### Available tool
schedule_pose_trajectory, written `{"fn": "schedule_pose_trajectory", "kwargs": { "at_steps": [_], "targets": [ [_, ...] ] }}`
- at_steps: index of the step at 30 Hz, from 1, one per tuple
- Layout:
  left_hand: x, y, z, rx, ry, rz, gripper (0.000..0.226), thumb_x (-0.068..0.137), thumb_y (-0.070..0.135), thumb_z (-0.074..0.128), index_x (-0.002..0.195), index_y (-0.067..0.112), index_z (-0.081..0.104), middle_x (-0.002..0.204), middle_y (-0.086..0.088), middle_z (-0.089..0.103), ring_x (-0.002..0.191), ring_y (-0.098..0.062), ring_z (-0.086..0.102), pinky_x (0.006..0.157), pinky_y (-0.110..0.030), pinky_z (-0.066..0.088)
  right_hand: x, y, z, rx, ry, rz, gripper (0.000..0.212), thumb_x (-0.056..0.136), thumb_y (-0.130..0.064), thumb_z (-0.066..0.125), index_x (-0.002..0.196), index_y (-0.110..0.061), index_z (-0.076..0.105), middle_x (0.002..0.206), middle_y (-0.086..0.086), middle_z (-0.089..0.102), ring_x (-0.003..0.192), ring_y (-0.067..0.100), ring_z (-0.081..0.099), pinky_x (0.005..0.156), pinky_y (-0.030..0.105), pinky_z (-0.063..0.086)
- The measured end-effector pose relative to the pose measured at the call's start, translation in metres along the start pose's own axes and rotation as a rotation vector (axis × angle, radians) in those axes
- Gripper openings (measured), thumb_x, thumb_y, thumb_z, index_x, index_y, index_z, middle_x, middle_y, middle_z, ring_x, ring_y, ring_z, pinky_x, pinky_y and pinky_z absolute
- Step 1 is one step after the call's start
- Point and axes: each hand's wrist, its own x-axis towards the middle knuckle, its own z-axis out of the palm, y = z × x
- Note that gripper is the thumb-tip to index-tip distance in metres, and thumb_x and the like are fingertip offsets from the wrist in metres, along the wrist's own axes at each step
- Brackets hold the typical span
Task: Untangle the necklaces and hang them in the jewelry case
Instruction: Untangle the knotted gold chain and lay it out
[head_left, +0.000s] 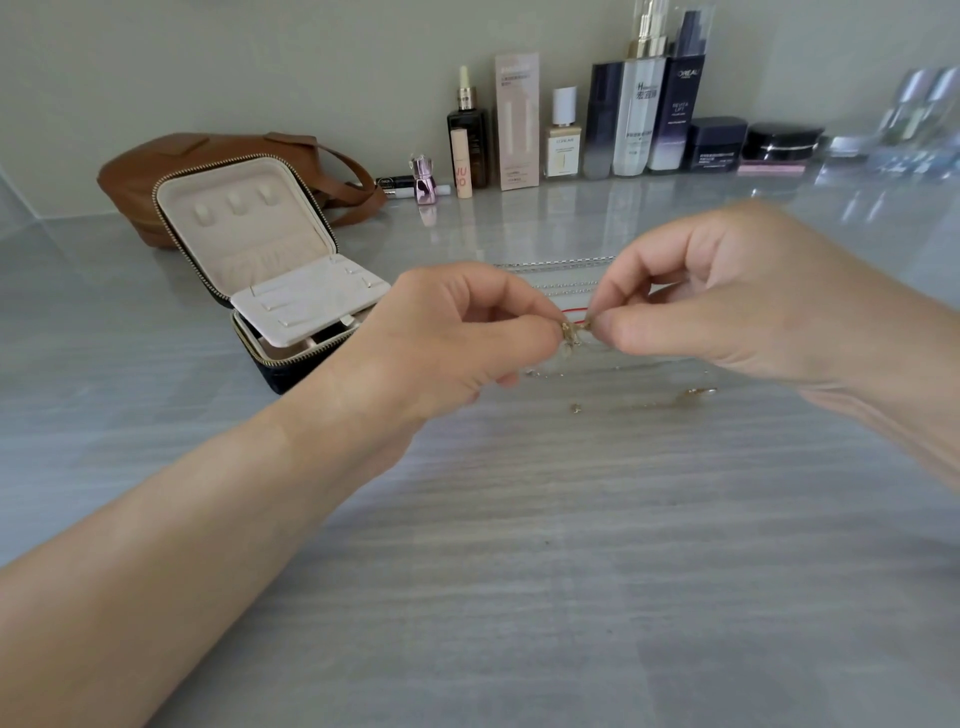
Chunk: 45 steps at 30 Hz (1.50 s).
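My left hand (457, 332) and my right hand (727, 296) meet above the grey table, both pinching a thin gold necklace (574, 328) at its clasp. The rest of that fine chain trails down to the table, with gold bits (696, 392) lying under my right hand. Silver chains (556, 265) lie stretched out on the table behind my hands, and a bit of red cord shows between my fingers. The dark jewelry case (270, 270) stands open at the left, its cream lid upright with three hooks and an inner flap raised.
A brown leather bag (156, 171) lies behind the case. A row of cosmetic bottles, boxes and jars (623, 130) lines the back wall. A small pink bottle (423, 179) stands near the bag strap.
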Motion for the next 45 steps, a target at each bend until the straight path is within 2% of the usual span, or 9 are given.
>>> {"fn": "schedule_pose_trajectory", "kwargs": {
  "at_steps": [4,9,14,18,24,31,38,42,45],
  "targets": [
    [0.002,0.0,-0.003,-0.111,-0.059,-0.066,0.009,0.064,0.018,0.064,0.058,0.024,0.065,0.061,0.006,0.058,0.05,-0.008,0.051,0.045,-0.019,0.035,0.0,0.002,0.0,0.006,-0.006,-0.028,0.007,0.058,-0.019,0.069,0.065,-0.019,0.071,0.059,-0.005,0.06,0.054,0.003,0.049,0.059,0.018,0.04],
    [0.003,-0.001,-0.007,-0.268,-0.1,-0.122,0.009,0.064,0.02,0.056,0.056,0.022,0.062,0.063,0.003,0.059,0.05,-0.011,0.05,0.044,-0.021,0.033,0.0,0.003,0.001,0.028,-0.013,-0.037,0.006,0.061,-0.017,0.069,0.066,-0.019,0.071,0.061,-0.004,0.06,0.056,0.004,0.05,0.057,0.015,0.04],
    [0.0,-0.001,-0.001,-0.064,-0.078,-0.048,0.01,0.076,0.014,0.07,0.072,0.023,0.072,0.064,0.009,0.061,0.056,-0.005,0.05,0.052,-0.023,0.036,0.0,0.0,0.0,0.035,-0.017,-0.043,0.008,0.062,-0.021,0.068,0.069,-0.02,0.071,0.068,0.016,0.06,0.057,0.009,0.045,0.052,0.017,0.034],
    [-0.002,-0.003,0.004,-0.054,-0.061,-0.005,0.01,0.072,0.019,0.072,0.063,0.023,0.073,0.06,0.008,0.06,0.054,-0.003,0.047,0.05,-0.018,0.036,0.0,0.0,0.001,0.025,-0.018,-0.054,0.007,0.062,-0.019,0.068,0.069,-0.019,0.071,0.072,0.02,0.062,0.06,0.012,0.047,0.059,0.026,0.037],
    [0.0,-0.005,0.003,0.052,-0.045,0.058,0.004,0.066,0.021,0.073,0.063,0.024,0.072,0.062,0.008,0.062,0.049,-0.001,0.044,0.044,-0.014,0.035,0.0,0.004,0.001,0.03,-0.024,-0.05,0.005,0.064,-0.014,0.07,0.066,-0.018,0.07,0.059,0.002,0.056,0.056,0.008,0.045,0.057,0.025,0.035],
    [0.0,-0.006,0.002,0.083,-0.043,0.037,0.006,0.065,0.022,0.075,0.061,0.025,0.072,0.059,0.007,0.058,0.046,0.0,0.042,0.043,-0.015,0.034,0.002,0.005,-0.002,0.049,0.022,-0.017,0.005,0.065,-0.018,0.066,0.062,-0.021,0.069,0.05,-0.007,0.053,0.042,0.001,0.039,0.041,0.009,0.029],
    [0.001,0.0,-0.003,0.039,-0.035,-0.037,0.006,0.068,0.019,0.071,0.062,0.021,0.07,0.051,0.01,0.056,0.05,-0.004,0.047,0.048,-0.019,0.035,0.003,0.006,-0.004,0.012,0.028,0.042,0.009,0.061,-0.022,0.062,0.066,-0.018,0.068,0.044,-0.008,0.044,0.042,0.004,0.034,0.048,0.023,0.028],
    [0.002,0.002,-0.006,0.01,-0.011,-0.065,0.015,0.073,0.015,0.068,0.059,0.02,0.07,0.059,0.008,0.06,0.054,-0.007,0.049,0.049,-0.022,0.036,0.002,0.005,-0.005,0.023,0.016,0.04,0.014,0.058,-0.024,0.061,0.068,-0.015,0.066,0.046,-0.007,0.045,0.042,0.003,0.034,0.048,0.021,0.027],
    [0.003,0.002,-0.006,0.015,-0.01,-0.08,0.012,0.073,0.014,0.068,0.062,0.018,0.072,0.062,0.005,0.061,0.055,-0.007,0.05,0.051,-0.024,0.037,0.001,0.004,-0.005,0.045,0.011,0.047,0.003,0.065,-0.017,0.063,0.066,-0.015,0.066,0.047,-0.006,0.045,0.043,0.004,0.034,0.05,0.023,0.027]
  ]
}}
